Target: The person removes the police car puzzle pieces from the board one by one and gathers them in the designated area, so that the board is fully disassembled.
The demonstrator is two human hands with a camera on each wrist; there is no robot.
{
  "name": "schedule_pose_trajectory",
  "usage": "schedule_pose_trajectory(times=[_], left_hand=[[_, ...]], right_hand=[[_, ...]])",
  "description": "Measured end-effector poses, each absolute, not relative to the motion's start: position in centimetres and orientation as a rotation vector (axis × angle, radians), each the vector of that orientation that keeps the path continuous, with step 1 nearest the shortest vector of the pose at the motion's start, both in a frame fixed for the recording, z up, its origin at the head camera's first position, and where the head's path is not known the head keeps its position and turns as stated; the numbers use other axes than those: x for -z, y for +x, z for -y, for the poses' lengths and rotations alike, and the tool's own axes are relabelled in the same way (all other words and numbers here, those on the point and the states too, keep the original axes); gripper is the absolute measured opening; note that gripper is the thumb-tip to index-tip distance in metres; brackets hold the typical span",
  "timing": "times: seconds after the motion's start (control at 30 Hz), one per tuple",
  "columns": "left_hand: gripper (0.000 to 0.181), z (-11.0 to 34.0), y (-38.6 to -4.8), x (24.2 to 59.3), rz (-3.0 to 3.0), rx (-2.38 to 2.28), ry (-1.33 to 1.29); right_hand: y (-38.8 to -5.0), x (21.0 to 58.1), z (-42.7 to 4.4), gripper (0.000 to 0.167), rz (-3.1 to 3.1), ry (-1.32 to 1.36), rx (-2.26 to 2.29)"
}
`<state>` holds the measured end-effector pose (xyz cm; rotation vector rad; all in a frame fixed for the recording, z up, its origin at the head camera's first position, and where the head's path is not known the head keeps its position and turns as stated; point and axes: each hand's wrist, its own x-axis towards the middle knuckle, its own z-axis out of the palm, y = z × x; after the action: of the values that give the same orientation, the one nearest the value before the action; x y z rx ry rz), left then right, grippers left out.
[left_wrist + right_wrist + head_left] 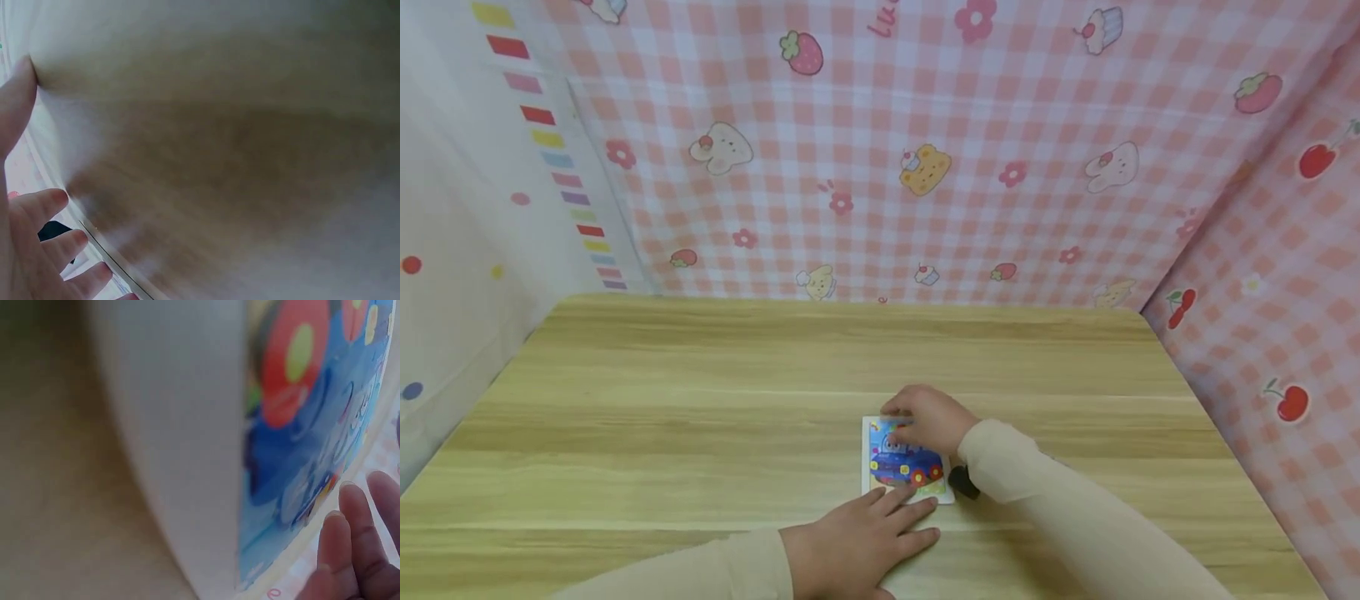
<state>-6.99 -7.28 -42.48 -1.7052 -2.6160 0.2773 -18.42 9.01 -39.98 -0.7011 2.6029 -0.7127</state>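
A small picture board (887, 462) with a white border lies flat on the table, printed with a blue cartoon vehicle with red and yellow wheels. My left hand (861, 537) is spread low, its fingertips at the board's near edge. Over the upper right part of the board is my right hand (936, 421), fingers loosely bent; no held thing shows. In the right wrist view the printed face (306, 437) appears close up, with the fingers (356, 531) near its far edge. The left wrist view shows mostly table surface (219, 169) and the left fingers (59, 247).
The wood-grain table (662, 417) spreads out on all sides of the board. Behind it hangs a pink checked cloth (880, 167), with a similar cloth (1285, 333) at right and a white dotted one (460, 250) at left. A small black object (964, 482) sits under the right wrist.
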Motion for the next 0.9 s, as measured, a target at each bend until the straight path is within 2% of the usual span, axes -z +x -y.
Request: schedule_pose_trajectory(times=[0.53,0.9], left_hand=[[0.077,7.1,-7.1,42.4,2.697,-0.230,-1.715],[0.079,6.9,-7.2,42.3,2.710,-0.273,-1.719]], right_hand=[[-18.8,39.8,-7.5,0.026,-2.600,-0.735,0.548],[-18.8,40.0,-7.1,0.023,-2.581,-0.653,0.592]])
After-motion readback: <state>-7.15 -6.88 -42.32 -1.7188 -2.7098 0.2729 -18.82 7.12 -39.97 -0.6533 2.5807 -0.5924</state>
